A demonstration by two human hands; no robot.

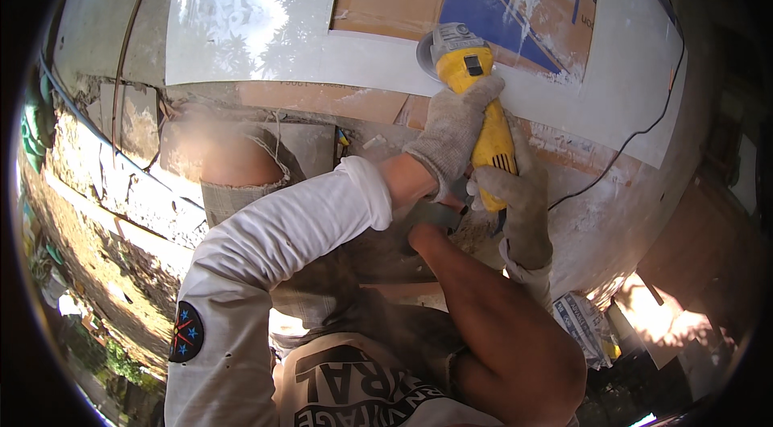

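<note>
Wrapping round a yellow grinder (493,141), the left grip (460,117) clasps its neck, the right grip (522,181) its rear.

Smooth plastic grinder (493,137), glossy smooth sheet (241,33), rough knitted-cloth gloves (451,123).

Wore pale grey knitted gloves (445,131), ribbed at the wrist, on left hand (465,115) and right hand (522,181). Showed a wrinkled white left sleeve (274,242), turned back along the forearm, dotted with small dark specks and bearing a round black patch (186,332) with blue stars and red lines. Included a pale shirt front (354,383) printed with dark block lettering, greyish checked shorts (310,298) frayed at the hem, and, seemingly, a grey foot strap (435,214), shadowed.
</note>
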